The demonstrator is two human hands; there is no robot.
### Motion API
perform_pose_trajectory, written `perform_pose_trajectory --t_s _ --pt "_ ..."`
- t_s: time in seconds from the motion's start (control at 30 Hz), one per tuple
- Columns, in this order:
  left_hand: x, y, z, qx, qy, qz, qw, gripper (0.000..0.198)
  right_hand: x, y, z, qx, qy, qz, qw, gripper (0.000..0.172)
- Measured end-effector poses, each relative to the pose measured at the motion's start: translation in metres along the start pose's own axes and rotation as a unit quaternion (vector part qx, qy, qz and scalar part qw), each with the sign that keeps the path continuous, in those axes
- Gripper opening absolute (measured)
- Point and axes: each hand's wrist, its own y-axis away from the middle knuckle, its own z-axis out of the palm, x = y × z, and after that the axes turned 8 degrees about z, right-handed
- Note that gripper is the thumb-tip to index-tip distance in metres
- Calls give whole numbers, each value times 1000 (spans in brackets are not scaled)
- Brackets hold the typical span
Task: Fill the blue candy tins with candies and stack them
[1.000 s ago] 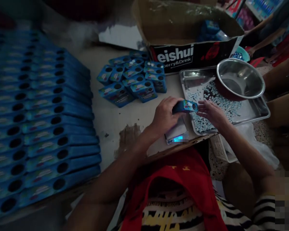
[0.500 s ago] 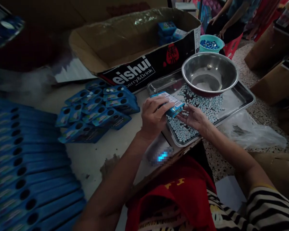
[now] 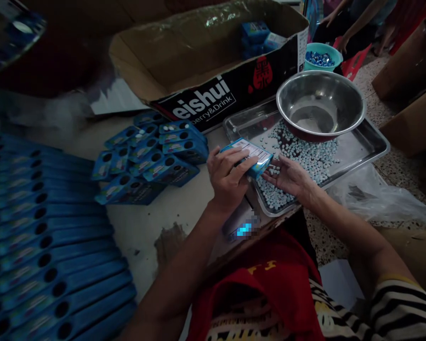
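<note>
My left hand (image 3: 228,176) grips a small blue candy box (image 3: 254,157), tipped so its printed back faces up, over the near end of a metal tray (image 3: 364,148). My right hand (image 3: 290,177) lies palm up just under the box, fingers cupped above the pale blue tablets (image 3: 307,157) spread on the tray. Whether any tablets rest in that palm I cannot tell. A small digital scale (image 3: 244,228) with a lit display sits at the table edge below my hands.
A steel bowl (image 3: 319,105) rests on the tray's far end. An open cardboard carton (image 3: 213,61) stands behind. A cluster of blue boxes (image 3: 152,156) lies on the table; stacked rows of them (image 3: 39,237) fill the left. A plastic bag (image 3: 376,199) hangs at right. Another person sits at top right.
The box was turned from label up to back up and tipped over the tray. My right hand rolled palm up beneath it. The view swung left, then settled.
</note>
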Motion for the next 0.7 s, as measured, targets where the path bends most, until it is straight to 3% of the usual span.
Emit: perform_pose_trajectory --t_s 0.2,0.4,0.47,0.57,0.7 --pt "-2 6 6 34 18 -1 999 35 2 -2 8 36 -2 -23 999 22" --pt "1 8 3 47 93 -124 987 26 1 -1 7 22 32 -26 999 16" --pt "4 10 -4 56 126 -209 968 22 -3 1 4 32 48 -24 998 14" --pt "11 18 -23 101 174 -347 916 43 -10 5 -3 43 76 -29 996 15" --pt "27 41 -61 112 267 -452 844 55 -19 16 -14 47 169 -61 983 19"
